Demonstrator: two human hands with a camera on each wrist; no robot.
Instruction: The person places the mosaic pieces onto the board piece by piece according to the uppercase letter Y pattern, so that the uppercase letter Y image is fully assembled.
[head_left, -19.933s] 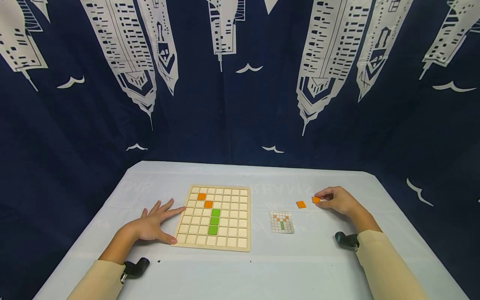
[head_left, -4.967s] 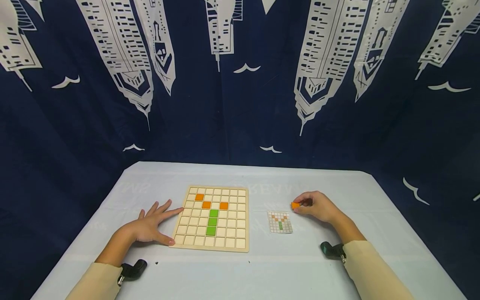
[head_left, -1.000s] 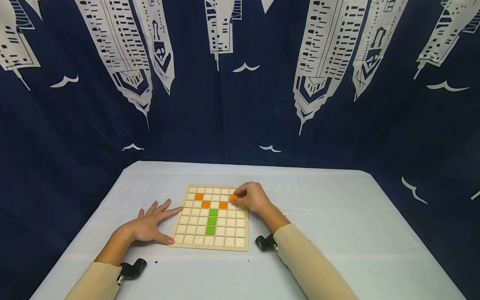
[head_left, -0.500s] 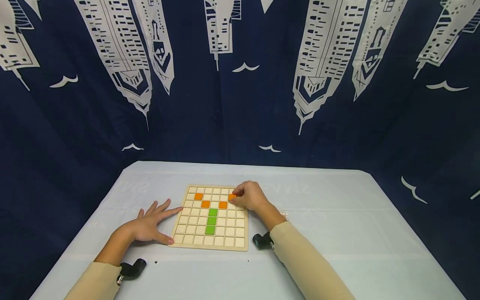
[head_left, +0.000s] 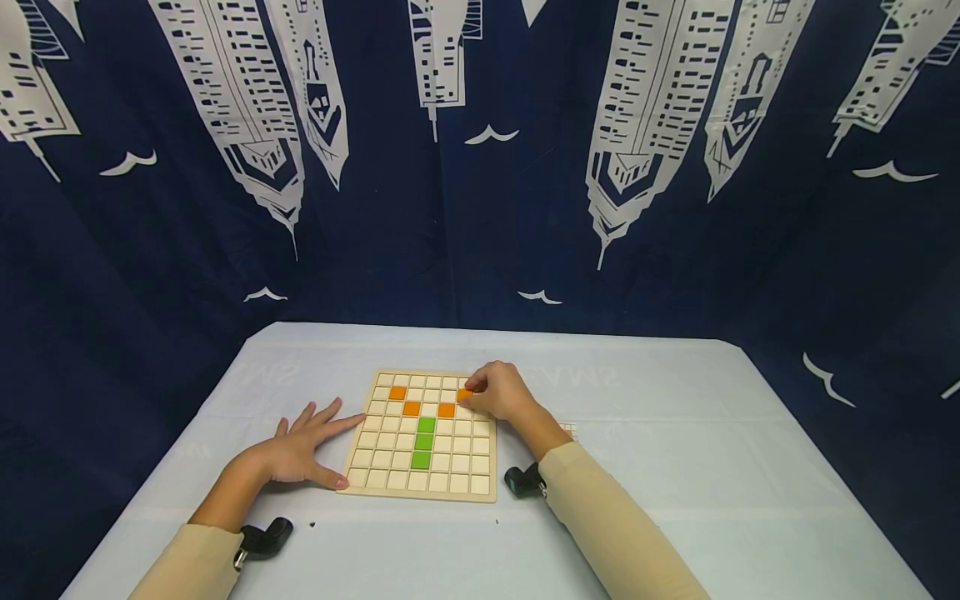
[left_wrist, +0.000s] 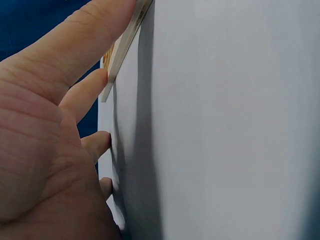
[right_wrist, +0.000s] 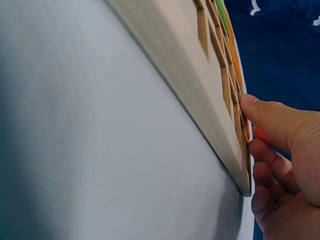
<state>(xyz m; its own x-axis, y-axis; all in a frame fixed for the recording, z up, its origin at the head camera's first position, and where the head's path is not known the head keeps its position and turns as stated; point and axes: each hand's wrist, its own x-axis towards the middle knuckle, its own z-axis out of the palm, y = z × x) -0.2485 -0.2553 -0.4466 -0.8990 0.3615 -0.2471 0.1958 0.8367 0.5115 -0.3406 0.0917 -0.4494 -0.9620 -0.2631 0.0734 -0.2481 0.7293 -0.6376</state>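
A wooden grid board (head_left: 465,497) lies flat on the table, its square cells mostly cream. Three green tiles (head_left: 424,442) form a column in it, two orange tiles (head_left: 397,392) step down toward that column from the left, and another orange tile (head_left: 446,410) sits right of it. My right hand (head_left: 504,393) pinches one more orange tile (head_left: 464,394) over a cell near the board's upper right; the fingers partly cover it. With fingers spread, my left hand (head_left: 300,450) rests at the board's left edge, thumb (left_wrist: 95,30) and index finger touching the frame.
A small printed pattern card (head_left: 568,430) lies right of the board, mostly hidden behind my right forearm. The white table (head_left: 420,550) ends at a dark blue curtain (head_left: 480,225) with white buildings. A tiny dark speck (head_left: 312,524) is near my left wrist.
Two orange tiles from the table's right side have come to the board: one sits in it, the other is pinched at its upper right. My right hand moved left; my left hand stayed.
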